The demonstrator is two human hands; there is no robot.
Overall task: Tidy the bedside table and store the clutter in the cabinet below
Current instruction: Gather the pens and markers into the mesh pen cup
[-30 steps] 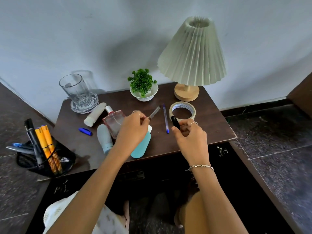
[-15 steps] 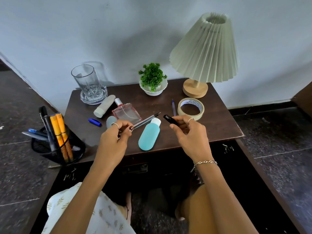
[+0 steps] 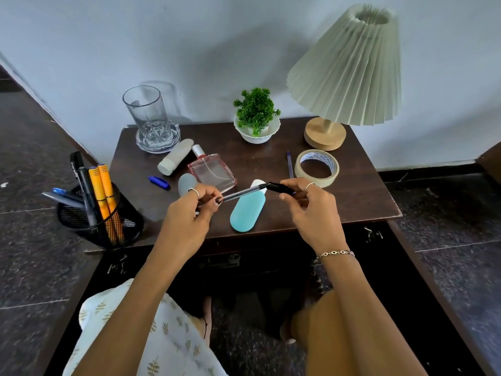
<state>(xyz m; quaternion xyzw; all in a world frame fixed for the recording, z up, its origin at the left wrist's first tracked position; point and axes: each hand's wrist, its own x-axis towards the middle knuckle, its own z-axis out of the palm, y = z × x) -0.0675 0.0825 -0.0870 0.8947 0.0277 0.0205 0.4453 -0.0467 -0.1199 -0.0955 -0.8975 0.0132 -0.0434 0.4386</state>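
Left hand (image 3: 189,213): pinches clear pen (image 3: 241,191) by its rear end, long axis running rightward and slightly up above the bedside table (image 3: 360,196). Right hand (image 3: 309,204): pinches black cap (image 3: 279,188), mouth meeting the pen tip, axes nearly aligned.

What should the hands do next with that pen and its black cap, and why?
Probably push the black cap fully onto the pen. The left hand grips the pen's barrel, the right hand pinches the cap, and the cap's mouth already meets the pen's tip. Capped, it could join the others in the mesh pen holder.
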